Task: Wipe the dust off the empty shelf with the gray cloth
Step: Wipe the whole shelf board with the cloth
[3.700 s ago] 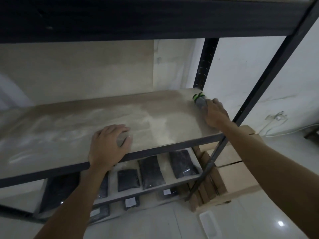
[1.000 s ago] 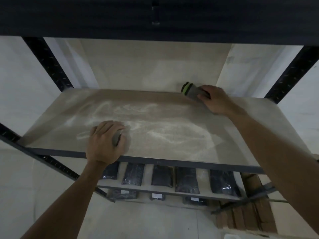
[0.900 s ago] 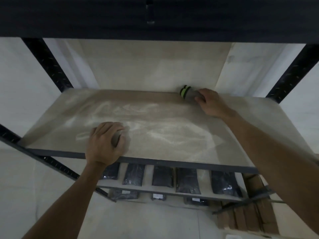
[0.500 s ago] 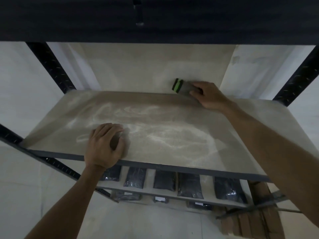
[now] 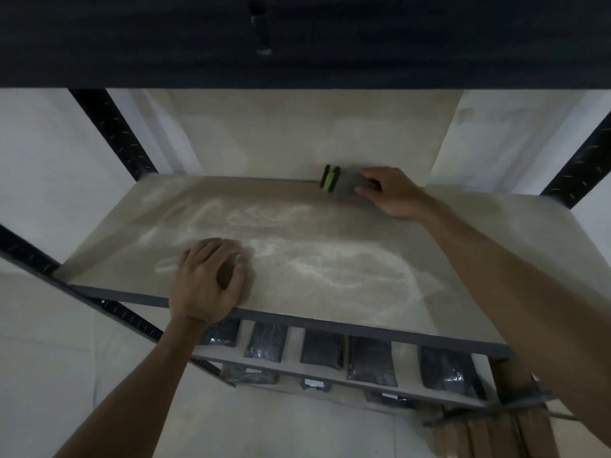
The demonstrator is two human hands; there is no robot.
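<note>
The shelf [image 5: 330,259] fills the middle of the frame, its pale board streaked with whitish dust [image 5: 297,256] in loose swirls across the centre. The right hand [image 5: 393,193] reaches in from the lower right to the back edge of the board, upper centre of the frame, with its fingers closed on a gray cloth [image 5: 347,183] that has a green and black edge at its left end. The cloth lies against the back edge where the board meets the wall [image 5: 314,133]. The left hand [image 5: 208,279] comes up from the lower left and rests at the front edge, left of centre, fingers curled down onto the board; something dark shows under the thumb, but I cannot tell what it is, nor whether the hand grips it. Below the front rail, in the lower centre, dark packets [image 5: 322,353] lie in a row on a lower shelf [image 5: 294,368]. A dark beam [image 5: 297,41] spans the top of the frame.
</note>
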